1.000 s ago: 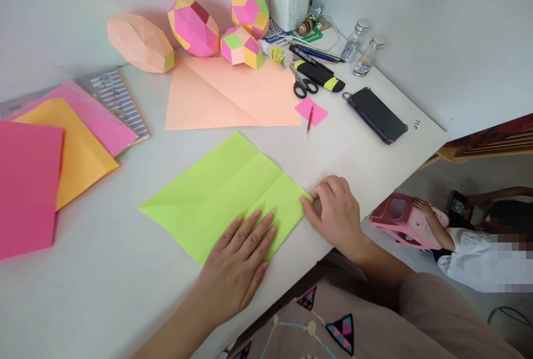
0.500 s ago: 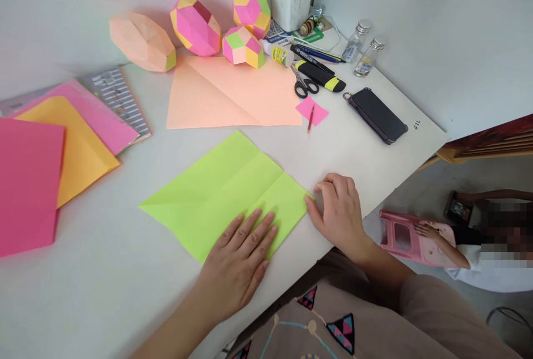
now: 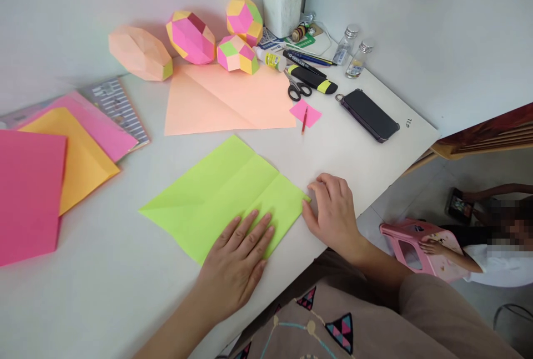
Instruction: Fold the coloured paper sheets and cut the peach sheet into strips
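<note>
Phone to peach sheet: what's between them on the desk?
Next to the peach sheet, a small pink paper with a red pencil on it; then bare desk to the phone. Head view.

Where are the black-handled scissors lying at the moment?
In the head view, the black-handled scissors lie toward the table's far right, between the black marker with yellow bands and the small pink paper square.

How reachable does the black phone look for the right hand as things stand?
Probably yes: nothing lies on the black phone, and only bare tabletop shows between it and the right hand.
</note>
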`<state>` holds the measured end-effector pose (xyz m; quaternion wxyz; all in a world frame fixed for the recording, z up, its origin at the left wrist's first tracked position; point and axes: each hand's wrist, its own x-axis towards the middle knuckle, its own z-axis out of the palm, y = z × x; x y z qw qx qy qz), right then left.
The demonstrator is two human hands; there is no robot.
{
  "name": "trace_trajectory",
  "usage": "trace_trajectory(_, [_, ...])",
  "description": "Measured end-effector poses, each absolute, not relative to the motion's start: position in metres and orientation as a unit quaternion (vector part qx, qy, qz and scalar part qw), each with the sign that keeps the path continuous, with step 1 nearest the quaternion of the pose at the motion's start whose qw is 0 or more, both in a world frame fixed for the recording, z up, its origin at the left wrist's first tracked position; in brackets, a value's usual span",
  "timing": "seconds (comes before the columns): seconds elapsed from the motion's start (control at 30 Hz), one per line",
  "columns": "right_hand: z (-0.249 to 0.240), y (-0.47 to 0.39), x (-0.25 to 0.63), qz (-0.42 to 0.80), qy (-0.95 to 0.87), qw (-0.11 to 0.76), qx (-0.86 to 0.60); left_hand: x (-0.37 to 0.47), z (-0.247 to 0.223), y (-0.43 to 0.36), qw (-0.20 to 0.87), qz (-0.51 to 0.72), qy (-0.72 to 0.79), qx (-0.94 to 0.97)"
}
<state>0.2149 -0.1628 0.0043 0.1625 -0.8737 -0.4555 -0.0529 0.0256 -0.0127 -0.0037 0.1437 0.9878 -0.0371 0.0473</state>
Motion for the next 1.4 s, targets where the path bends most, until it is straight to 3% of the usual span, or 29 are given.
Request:
trace_trajectory(0.57, [0.005,-0.162,0.217,-0.064,-0.431,0.151,-0.887,0.025,-0.003,-0.011,0.097,0.038,-0.057,0.993])
trace_trajectory(1.1, [0.010,-0.150,0.154,-0.016,-0.587,0.140,-0.797,0.025,-0.005,-0.013,0.077,0.047,-0.037,0.995])
trace_trajectory(1.27, [0.008,-0.157,0.185,-0.012,-0.545,0.129,-0.828,0.025,-0.005,-0.013,0.072,0.038,-0.033,0.996])
trace_trajectory(1.4, [0.005,-0.166,0.230,-0.086,-0.477,0.144,-0.862,0.026,-0.007,-0.009,0.073,0.045,-0.032,0.996])
